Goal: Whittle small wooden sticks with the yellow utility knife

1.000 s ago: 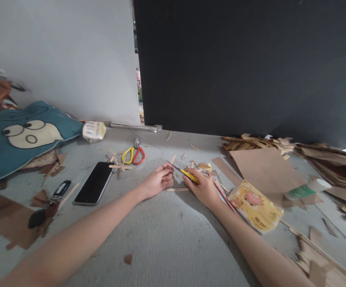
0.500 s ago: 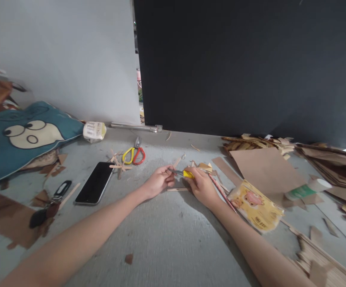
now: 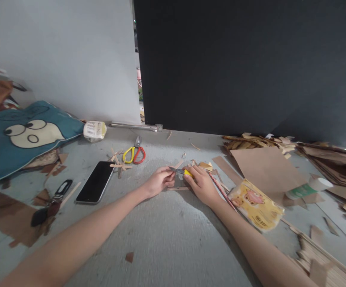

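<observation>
Over the middle of the grey table, my left hand (image 3: 158,182) pinches a small flat wooden stick (image 3: 178,164), whose pale end sticks out up and to the right past the fingers. My right hand (image 3: 202,183) is closed around the yellow handle of a utility knife (image 3: 187,173). Its grey blade points left and reaches the left fingertips, close to the stick; whether it touches the wood is too small to tell. Another thin wooden strip (image 3: 178,188) lies on the table just below the hands. Scraps of wood and cardboard lie beside the right hand.
Red-and-yellow handled pliers (image 3: 133,153), a wooden-stick shape (image 3: 120,165) and a black phone (image 3: 95,182) lie left of centre. Keys (image 3: 51,203) and a blue cushion (image 3: 35,135) are farther left. Rightward lie a yellow tissue pack (image 3: 256,205), cardboard (image 3: 265,169) and a green-and-white roll (image 3: 305,190).
Both hands stay in almost the same place. The knife and right hand have shifted very slightly, with the blade still at the left fingertips.
</observation>
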`<state>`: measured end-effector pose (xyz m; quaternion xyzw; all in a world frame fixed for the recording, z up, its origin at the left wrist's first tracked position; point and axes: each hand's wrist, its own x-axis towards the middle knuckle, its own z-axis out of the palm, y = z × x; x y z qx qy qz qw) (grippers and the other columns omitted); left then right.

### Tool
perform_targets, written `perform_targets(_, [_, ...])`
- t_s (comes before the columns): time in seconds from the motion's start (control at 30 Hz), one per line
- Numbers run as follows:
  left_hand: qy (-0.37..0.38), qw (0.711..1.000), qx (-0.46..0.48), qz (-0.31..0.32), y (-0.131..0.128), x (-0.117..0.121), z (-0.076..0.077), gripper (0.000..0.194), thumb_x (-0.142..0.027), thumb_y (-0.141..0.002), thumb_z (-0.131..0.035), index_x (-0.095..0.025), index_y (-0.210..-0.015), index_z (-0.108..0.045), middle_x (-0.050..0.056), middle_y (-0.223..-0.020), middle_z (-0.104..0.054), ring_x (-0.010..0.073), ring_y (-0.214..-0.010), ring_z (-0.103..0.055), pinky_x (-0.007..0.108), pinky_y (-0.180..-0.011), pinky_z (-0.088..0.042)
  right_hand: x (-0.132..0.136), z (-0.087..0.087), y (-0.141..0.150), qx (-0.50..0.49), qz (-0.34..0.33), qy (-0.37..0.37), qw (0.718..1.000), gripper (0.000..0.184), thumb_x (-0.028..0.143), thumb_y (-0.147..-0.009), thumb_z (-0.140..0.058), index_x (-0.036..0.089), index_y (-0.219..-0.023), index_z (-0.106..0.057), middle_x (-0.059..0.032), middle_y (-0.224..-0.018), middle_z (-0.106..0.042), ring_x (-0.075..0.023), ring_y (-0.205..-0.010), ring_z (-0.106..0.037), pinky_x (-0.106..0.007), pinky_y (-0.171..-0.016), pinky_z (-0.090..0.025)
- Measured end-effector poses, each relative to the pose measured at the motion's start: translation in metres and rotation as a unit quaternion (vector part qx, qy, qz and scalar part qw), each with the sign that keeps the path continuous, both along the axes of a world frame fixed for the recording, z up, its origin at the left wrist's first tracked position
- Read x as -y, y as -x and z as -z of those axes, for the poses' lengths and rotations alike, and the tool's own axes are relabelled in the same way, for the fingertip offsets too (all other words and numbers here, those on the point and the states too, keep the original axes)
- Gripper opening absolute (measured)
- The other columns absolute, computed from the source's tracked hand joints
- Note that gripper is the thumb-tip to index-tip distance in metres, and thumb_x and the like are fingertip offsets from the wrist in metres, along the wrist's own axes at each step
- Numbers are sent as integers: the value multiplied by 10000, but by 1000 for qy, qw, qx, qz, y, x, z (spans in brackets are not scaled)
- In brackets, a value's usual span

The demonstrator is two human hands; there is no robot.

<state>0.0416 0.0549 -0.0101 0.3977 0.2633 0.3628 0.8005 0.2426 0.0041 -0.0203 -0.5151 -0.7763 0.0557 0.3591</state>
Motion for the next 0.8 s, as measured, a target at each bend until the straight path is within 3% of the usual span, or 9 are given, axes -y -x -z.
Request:
perform_targets(0.53, [12,1000,-1,-12,0,1,0,66,-109,-777,-677,-140,-797,-621,-18,-638,-489,72,-515,-357,204,-515,-278,-2,4,-2,-14,0,-7,1000,422,444,-1111,-339,231,-1078,-702,-87,-954,-707,-259,-913,-641,-366,-820,-472])
perform_targets(0.8, [-10,1000,-5,-8,0,2,1,66,-130,-784,-691,-137,-781,-626,-43,-629,-426,60,-505,-312,206,-515,-259,-4,5,-3,-25,-7,-3,1000,433,466,-1108,-348,228,-1059,-707,-87,-927,-713,-255,-885,-644,-358,-801,-473])
